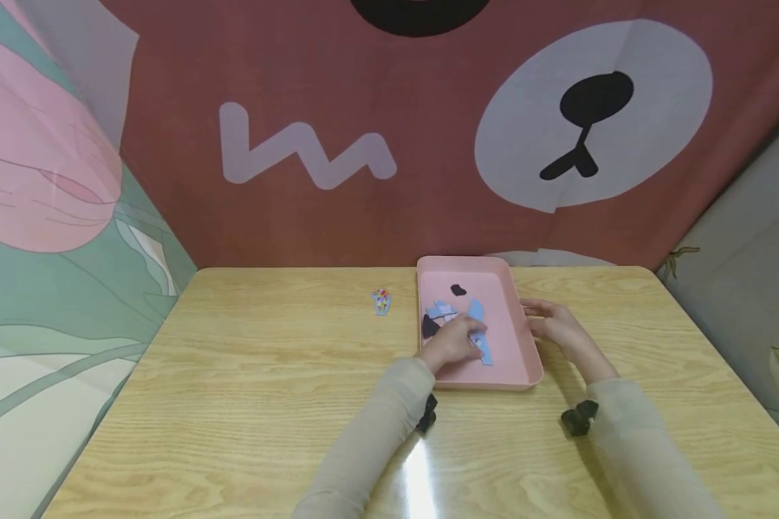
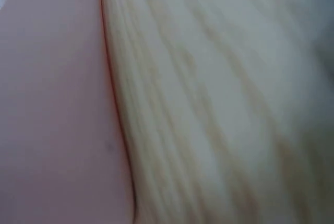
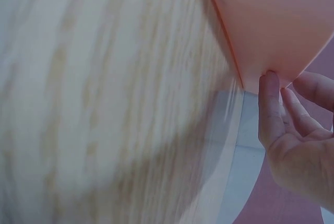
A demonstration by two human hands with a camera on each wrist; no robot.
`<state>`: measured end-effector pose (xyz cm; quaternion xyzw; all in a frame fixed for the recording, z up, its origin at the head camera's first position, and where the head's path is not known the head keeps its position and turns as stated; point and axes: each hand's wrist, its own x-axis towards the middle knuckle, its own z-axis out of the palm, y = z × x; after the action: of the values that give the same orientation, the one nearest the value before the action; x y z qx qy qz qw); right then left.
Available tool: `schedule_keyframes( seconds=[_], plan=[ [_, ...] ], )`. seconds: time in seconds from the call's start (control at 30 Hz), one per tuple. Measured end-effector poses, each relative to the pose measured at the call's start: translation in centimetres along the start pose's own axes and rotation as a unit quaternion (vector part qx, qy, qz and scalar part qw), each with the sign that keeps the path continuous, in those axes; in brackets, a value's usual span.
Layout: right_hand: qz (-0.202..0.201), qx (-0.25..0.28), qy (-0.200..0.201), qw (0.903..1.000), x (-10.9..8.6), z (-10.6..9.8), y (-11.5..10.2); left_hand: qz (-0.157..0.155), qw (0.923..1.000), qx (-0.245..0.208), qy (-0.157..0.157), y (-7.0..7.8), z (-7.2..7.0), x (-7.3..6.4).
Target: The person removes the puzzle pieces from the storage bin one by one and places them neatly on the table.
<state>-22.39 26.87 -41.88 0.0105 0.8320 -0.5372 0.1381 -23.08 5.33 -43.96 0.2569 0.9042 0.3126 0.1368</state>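
A shallow pink tray lies on the table, holding light-blue pieces and black pieces. My left hand reaches down into it from the near left, thumb and forefinger bent about a light-blue piece. The back of that hand hides part of the pile. My right hand is at the tray's right side, outside it. In the right wrist view, the fingers are mostly straight, with tips against the tray's outer wall. The left wrist view shows the tray wall but no hand.
A small light-blue cup-shaped piece with colourful bits lies left of the tray on the wooden table. One black piece sits apart near the tray's far end. Behind the table hangs a brown printed cloth.
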Motion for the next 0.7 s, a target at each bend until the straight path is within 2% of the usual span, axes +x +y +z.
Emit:
schedule_keyframes(
  seconds=[0.17,0.37,0.5,0.7],
  plan=[
    [0.004,0.001,-0.001,1.0000,0.04,-0.03,-0.07,0.020,0.9993,0.020,-0.025,0.03,-0.25,-0.04],
    [-0.003,0.006,-0.003,1.0000,-0.08,-0.07,-0.05,0.025,0.9976,0.039,-0.051,0.25,-0.42,-0.13],
    [-0.004,0.002,-0.002,1.0000,-0.13,-0.03,-0.02,0.028,0.9972,0.051,-0.046,0.22,-0.25,-0.08],
    [0.003,-0.002,0.001,1.0000,-0.06,0.06,-0.05,0.031,0.9986,0.038,-0.020,0.05,-0.14,-0.13]
  ],
)
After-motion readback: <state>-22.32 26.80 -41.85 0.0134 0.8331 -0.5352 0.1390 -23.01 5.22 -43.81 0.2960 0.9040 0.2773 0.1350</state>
